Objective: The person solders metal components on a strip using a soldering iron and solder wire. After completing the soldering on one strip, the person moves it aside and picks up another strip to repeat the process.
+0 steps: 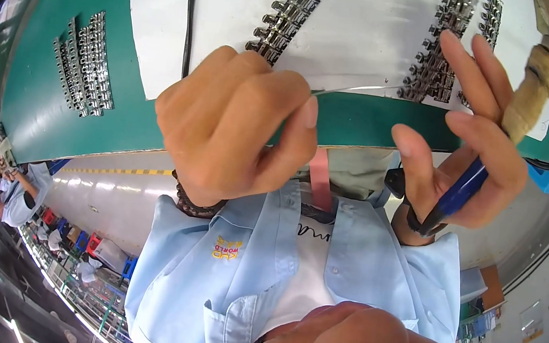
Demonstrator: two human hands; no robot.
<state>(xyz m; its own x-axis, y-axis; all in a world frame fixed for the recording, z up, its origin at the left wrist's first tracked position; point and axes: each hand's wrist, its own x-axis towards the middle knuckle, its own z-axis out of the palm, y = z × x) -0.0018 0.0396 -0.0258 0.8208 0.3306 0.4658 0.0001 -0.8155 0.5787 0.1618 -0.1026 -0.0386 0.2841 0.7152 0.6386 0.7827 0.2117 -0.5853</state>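
and here we are above the green bench, the left hand curled tight, thumb and forefinger pressed together on a thin silvery wire. that wire reaches out rightward over the sheet's near edge, toward the metal strips on the white sheet; whether it touches them, i can't tell.

over on the right, the right hand carries a blue-handled tool slantwise across the palm, a finger hooked around it, thumb standing apart, two other fingers spread upward.

the wire looks feather-light and soft, likely to bend if pushed, so a pinch near the working end seems best. the tool looks stiff and heavier; the blue handle is the place to hold. those toothed strips, shiny, probably slippery, look firm but easy to snag: lift them by the long edges.
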